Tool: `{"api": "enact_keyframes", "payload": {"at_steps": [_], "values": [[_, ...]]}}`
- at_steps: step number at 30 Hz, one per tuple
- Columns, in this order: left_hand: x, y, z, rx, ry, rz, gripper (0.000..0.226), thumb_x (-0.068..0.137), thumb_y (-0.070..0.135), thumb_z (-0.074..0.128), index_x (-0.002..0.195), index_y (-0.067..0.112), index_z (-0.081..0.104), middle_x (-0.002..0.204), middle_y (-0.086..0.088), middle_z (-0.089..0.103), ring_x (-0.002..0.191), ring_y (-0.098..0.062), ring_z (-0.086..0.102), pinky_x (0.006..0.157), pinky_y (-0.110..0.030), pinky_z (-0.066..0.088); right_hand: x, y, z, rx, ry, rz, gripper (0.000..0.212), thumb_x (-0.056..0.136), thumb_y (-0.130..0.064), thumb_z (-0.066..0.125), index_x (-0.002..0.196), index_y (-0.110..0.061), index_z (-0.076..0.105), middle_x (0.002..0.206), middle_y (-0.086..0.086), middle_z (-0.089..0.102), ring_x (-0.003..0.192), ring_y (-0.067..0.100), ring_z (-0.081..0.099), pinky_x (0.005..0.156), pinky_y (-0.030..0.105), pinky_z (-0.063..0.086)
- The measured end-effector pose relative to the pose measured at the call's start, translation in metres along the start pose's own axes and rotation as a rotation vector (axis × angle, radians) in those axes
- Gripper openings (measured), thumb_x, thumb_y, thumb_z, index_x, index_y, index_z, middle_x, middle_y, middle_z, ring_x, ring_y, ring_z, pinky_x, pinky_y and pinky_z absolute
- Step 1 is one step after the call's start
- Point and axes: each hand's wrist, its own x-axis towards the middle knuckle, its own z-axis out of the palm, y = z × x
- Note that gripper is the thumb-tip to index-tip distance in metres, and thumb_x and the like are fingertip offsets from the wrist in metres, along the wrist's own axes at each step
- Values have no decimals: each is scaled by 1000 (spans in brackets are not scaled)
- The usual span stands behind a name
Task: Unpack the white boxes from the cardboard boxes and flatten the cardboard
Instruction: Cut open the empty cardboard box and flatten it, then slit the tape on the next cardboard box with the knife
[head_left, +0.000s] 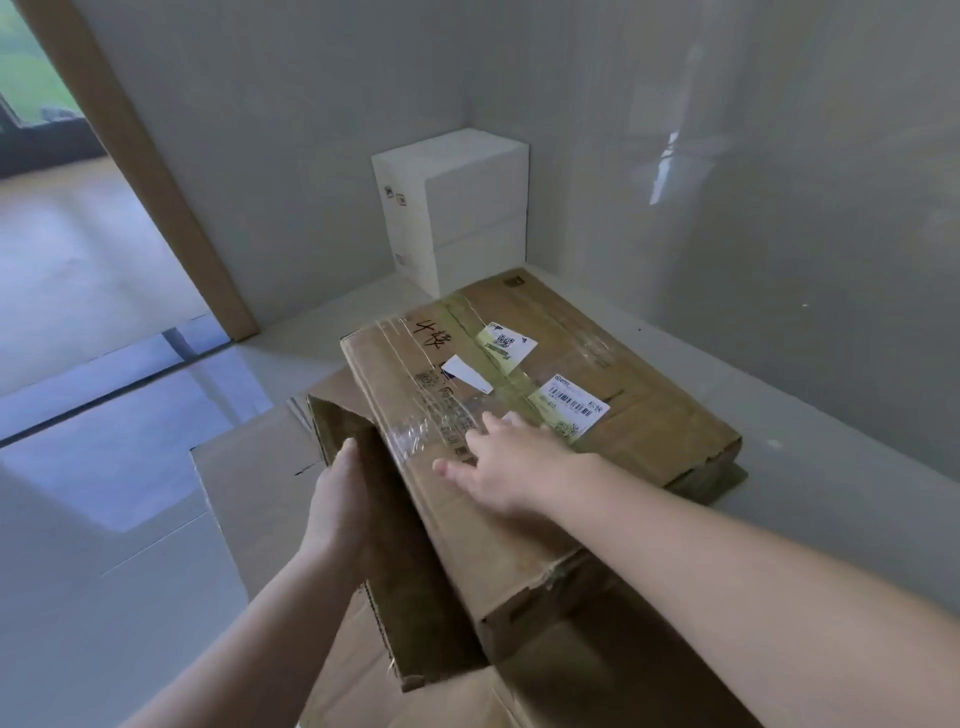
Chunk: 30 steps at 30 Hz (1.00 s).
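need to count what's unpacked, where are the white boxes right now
In the head view the white boxes are stacked on the floor in the far corner where the two walls meet, just beyond the cardboard box being flattened.

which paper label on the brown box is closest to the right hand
The barcode label, just beyond the right hand; the QR label and blank white slip lie farther away.

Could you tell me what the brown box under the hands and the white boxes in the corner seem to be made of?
The brown box looks like matte corrugated cardboard: fluting shows along the flap edge held by the left hand, with glossy clear tape under the right hand. The white boxes look like smooth white card, possibly coated; their finish is hard to tell.
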Motion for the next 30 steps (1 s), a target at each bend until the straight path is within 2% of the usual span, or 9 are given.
{"api": "enact_keyframes", "payload": {"at_steps": [3, 5, 8, 10, 13, 17, 22, 26, 30], "values": [[-8, -2, 4, 372, 40, 175, 59, 88, 50, 54, 133, 12, 49, 128, -3, 56, 117, -23, 52, 97, -36, 41, 0, 14, 7, -65, 46, -56, 76, 92, -66, 26, 152, -20, 18, 161, 7, 7, 147, 29, 5, 118, 52, 10], [-20, 3, 20, 556, 40, 371, 49, 90, 33, 58, 133, 11, 49, 132, -6, 52, 123, -24, 48, 99, -35, 38, -3, 26, -1, -58, 83, -59, 72, 93, -64, 31, 149, -19, 27, 159, 9, 17, 146, 29, 13, 117, 50, 16], [-31, 21, 53, 758, 37, 641, 49, 86, 20, 56, 134, 16, 47, 143, -2, 40, 132, -23, 38, 108, -37, 34, -17, 58, -19, -71, 149, -44, 63, 93, -61, 35, 140, -18, 41, 148, 10, 37, 138, 29, 32, 110, 45, 31], [-43, 39, 85, 795, -70, 732, 45, 87, 19, 54, 131, 20, 49, 138, 2, 43, 121, -20, 48, 99, -33, 40, -35, 88, -31, -96, 193, -8, 54, 93, -57, 39, 129, -18, 48, 132, 8, 50, 126, 28, 43, 100, 42, 40], [-75, 58, 147, 842, -266, 815, 31, 90, 16, 51, 120, 20, 58, 121, 3, 55, 100, -13, 52, 82, -25, 37, -68, 140, -45, -66, 249, 93, 41, 91, -53, 44, 107, -17, 53, 114, 9, 55, 113, 31, 52, 89, 42, 46], [-113, 56, 226, 937, -472, 958, 25, 88, 14, 50, 108, 20, 64, 105, 4, 59, 96, -14, 53, 78, -24, 37, -121, 215, -50, -79, 296, 226, 52, 92, -54, 45, 124, -14, 55, 124, 11, 57, 116, 31, 54, 91, 39, 47], [-153, 36, 299, 1045, -678, 1003, 21, 89, 16, 51, 102, 23, 64, 90, 7, 61, 79, -12, 57, 71, -25, 43, -191, 313, -18, 125, 350, 435, 44, 95, -44, 49, 122, -11, 60, 124, 11, 61, 115, 29, 55, 90, 33, 45], [-181, 16, 351, 1073, -768, 1013, 19, 89, 14, 52, 96, 28, 64, 93, 13, 61, 82, -8, 58, 74, -24, 43, -226, 406, 54, 308, 331, 705, 32, 92, -34, 51, 87, -6, 66, 90, 11, 66, 85, 27, 59, 68, 29, 42], [-194, -17, 391, 1106, -825, 972, 19, 87, 14, 52, 92, 29, 63, 89, 14, 62, 79, -5, 58, 72, -23, 44, -234, 468, 122, 450, 247, 897, 23, 86, -28, 55, 73, -9, 61, 78, 8, 60, 82, 27, 59, 63, 26, 39]]}}
